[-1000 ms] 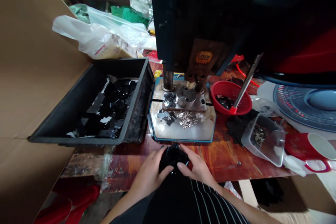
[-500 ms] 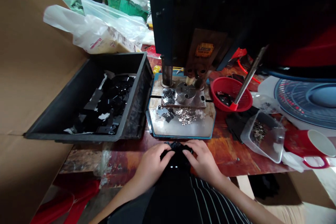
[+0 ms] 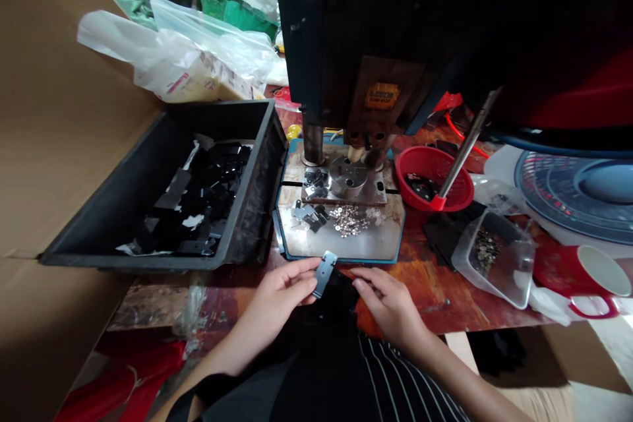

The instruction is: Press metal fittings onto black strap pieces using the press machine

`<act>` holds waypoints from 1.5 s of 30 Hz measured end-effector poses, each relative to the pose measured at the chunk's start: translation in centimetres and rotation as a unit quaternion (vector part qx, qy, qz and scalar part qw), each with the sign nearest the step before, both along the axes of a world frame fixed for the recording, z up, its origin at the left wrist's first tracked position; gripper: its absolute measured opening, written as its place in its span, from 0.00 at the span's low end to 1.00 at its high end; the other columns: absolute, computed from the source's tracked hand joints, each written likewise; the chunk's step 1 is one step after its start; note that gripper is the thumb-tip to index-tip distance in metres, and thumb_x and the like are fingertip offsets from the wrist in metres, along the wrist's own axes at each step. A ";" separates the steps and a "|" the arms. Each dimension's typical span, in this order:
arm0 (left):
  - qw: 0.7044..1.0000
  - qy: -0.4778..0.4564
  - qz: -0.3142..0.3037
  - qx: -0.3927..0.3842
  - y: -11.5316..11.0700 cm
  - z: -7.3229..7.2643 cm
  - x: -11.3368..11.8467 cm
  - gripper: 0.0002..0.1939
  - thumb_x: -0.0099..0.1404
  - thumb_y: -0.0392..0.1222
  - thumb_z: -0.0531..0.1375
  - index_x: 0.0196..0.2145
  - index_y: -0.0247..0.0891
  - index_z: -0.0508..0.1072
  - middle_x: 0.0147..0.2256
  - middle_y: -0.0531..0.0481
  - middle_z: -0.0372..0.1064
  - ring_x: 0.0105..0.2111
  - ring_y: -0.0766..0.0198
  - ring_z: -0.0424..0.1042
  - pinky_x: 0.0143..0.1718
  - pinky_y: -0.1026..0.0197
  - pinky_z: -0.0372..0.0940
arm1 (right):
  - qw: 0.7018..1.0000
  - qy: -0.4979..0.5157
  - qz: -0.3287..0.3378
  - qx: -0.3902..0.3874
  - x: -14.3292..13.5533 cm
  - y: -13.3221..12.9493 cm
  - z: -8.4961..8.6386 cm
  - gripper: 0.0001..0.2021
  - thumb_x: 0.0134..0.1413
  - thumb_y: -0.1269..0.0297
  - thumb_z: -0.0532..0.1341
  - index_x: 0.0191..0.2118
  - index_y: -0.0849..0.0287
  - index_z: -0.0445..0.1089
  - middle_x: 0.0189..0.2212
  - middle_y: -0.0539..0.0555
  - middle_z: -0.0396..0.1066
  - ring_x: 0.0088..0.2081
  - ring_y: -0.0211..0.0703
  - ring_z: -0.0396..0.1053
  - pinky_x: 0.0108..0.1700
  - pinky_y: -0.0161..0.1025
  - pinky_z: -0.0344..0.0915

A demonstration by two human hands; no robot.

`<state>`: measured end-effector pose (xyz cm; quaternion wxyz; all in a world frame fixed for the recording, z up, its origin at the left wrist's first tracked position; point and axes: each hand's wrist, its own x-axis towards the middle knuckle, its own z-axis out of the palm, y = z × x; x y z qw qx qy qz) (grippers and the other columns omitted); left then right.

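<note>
My left hand [image 3: 291, 285] pinches a flat metal plate [image 3: 325, 273] with small holes, tilted upright and catching the light. To its right, my right hand [image 3: 383, 290] has its thumb and forefinger together on a thin dark piece [image 3: 345, 277]. Both hands are low in the middle, in front of the press base [image 3: 346, 247]. Small silvery parts [image 3: 350, 219] and several dark plates [image 3: 311, 214] lie on that base. Behind them a round metal die [image 3: 347, 177] sits beneath the press head.
A black bin [image 3: 247, 211] with dark plates stands at the left beside cardboard. On the right are a red basket [image 3: 462, 191] crossed by a metal lever [image 3: 467, 145], a clear container [image 3: 514, 277] of small parts and a red mug [image 3: 564, 273]. The press body [image 3: 341, 26] hangs overhead.
My hands have moved a little apart. The metal plate in my left hand has turned up into view, where both hands held dark pieces low down before.
</note>
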<state>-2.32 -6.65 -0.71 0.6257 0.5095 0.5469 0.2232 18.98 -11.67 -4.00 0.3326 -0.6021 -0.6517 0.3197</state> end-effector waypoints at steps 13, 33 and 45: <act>0.978 -0.174 0.032 -0.110 0.3 1.3 3.1 0.22 0.52 0.34 0.63 0.47 0.35 0.71 0.33 0.48 0.76 0.33 0.64 0.73 0.37 0.63 0.64 | 0.991 0.134 -0.019 0.013 -2.1 1.4 2.3 0.07 0.55 0.63 0.59 0.38 0.57 0.73 0.35 0.54 0.71 0.33 0.39 0.70 0.33 0.35 0.70; 0.921 -0.281 0.153 -0.222 1.4 2.2 3.1 0.18 0.56 0.29 0.59 0.46 0.31 0.74 0.39 0.41 0.76 0.36 0.61 0.77 0.34 0.67 0.70 | 0.984 -0.006 0.036 0.176 -0.4 3.5 2.5 0.13 0.60 0.68 0.55 0.50 0.55 0.67 0.49 0.57 0.70 0.50 0.44 0.68 0.51 0.44 0.68; 1.000 -0.015 0.001 -0.021 2.2 1.7 1.3 0.16 0.57 0.43 0.61 0.41 0.33 0.75 0.25 0.51 0.73 0.29 0.61 0.73 0.32 0.62 0.66 | 0.969 -0.107 0.039 0.219 2.1 3.3 1.7 0.09 0.58 0.69 0.58 0.44 0.57 0.69 0.38 0.55 0.72 0.41 0.45 0.68 0.45 0.45 0.65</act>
